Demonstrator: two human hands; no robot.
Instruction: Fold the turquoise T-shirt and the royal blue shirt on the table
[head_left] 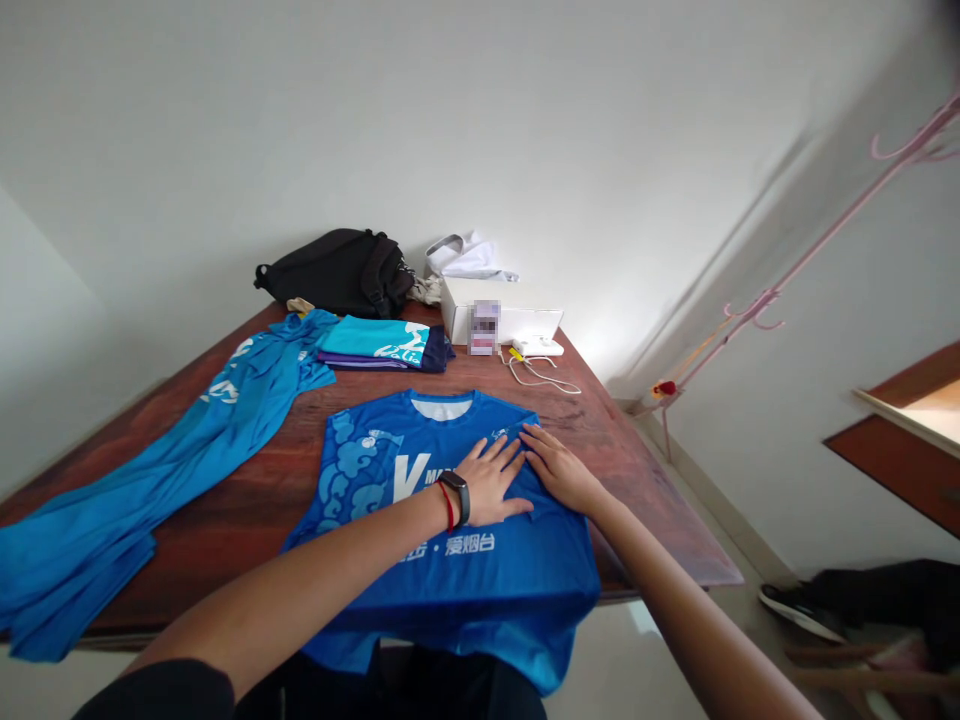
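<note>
Both grips wide: left hand and right hand are pressed flat on a blue jersey, nothing held. Another blue shirt is laid alongside on the table; folded clothes and a black bag are placed beyond.

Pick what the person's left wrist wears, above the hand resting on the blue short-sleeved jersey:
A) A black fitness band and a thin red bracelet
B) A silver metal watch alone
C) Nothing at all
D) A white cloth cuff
A: the left hand lies flat on the blue printed jersey, and its wrist bears a black fitness band beside a thin red bracelet.
</note>
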